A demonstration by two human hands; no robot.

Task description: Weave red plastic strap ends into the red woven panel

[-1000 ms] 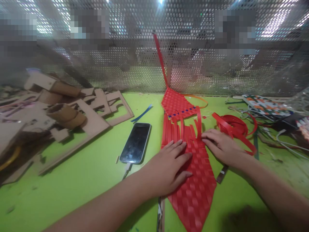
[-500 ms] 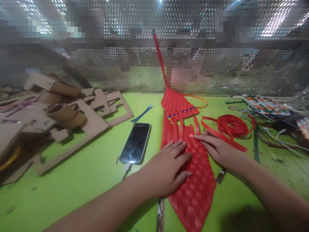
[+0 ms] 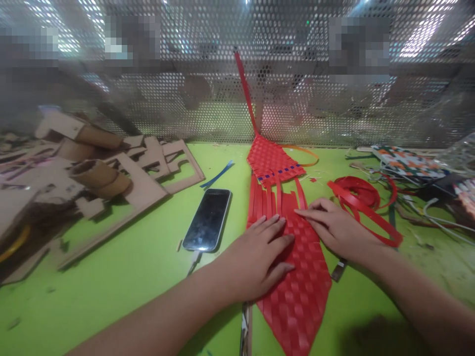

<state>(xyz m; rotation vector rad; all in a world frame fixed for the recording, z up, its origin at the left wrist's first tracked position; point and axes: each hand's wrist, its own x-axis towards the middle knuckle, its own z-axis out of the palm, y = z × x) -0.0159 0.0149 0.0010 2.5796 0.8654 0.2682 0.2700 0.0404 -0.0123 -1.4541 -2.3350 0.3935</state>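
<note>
A woven mat of shiny red plastic strips (image 3: pixel 297 306) stretches along the table in front of me. Loose lengthwise strips (image 3: pixel 279 197) run from its far end to a smaller red woven piece (image 3: pixel 272 153) with a blue-checked row. My left hand (image 3: pixel 265 252) lies flat on the mat, fingers spread. At the mat's right edge, my right hand (image 3: pixel 336 230) has its fingers stretched out, the fingertips touching the weave beside the loose strips. Behind that hand sits a coil of red strip (image 3: pixel 358 193), with one loop sagging toward my wrist.
A phone (image 3: pixel 208 220) on a cable lies left of the mat, near a blue strip (image 3: pixel 217 174). Cardboard pieces (image 3: pixel 144 185) are heaped at left. Perforated metal mesh (image 3: pixel 208 99) stands behind. At right are a checked woven piece (image 3: pixel 408 160) and cables.
The free length of red strip by the coil has swung right, away from my right fingers. My right hand has shifted slightly; my left hand stays in place.
</note>
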